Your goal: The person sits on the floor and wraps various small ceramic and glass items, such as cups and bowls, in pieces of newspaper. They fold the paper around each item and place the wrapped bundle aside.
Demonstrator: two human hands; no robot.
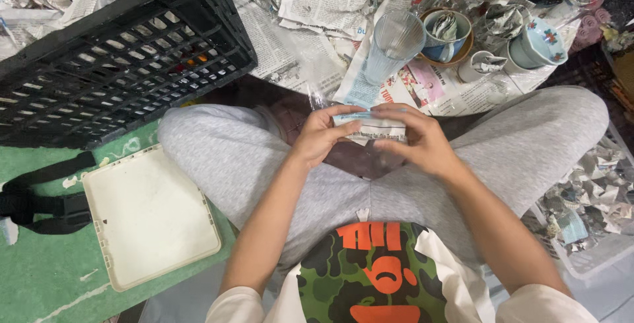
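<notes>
My left hand (321, 135) and my right hand (415, 139) both pinch the near edge of a newspaper sheet (370, 125) above my crossed legs in grey trousers. The sheet runs away from me to a clear ribbed drinking glass (394, 44) lying on its far end, mouth toward me. Neither hand touches the glass. Fingers of both hands are curled on the paper's folded edge.
A black plastic crate (112, 59) stands at the left. A cream plastic lid (148, 214) and a black strap (39, 197) lie on the green floor. Cups and bowls stuffed with paper (492, 32) crowd the far right. A basket of crumpled newspaper (594, 204) sits at the right.
</notes>
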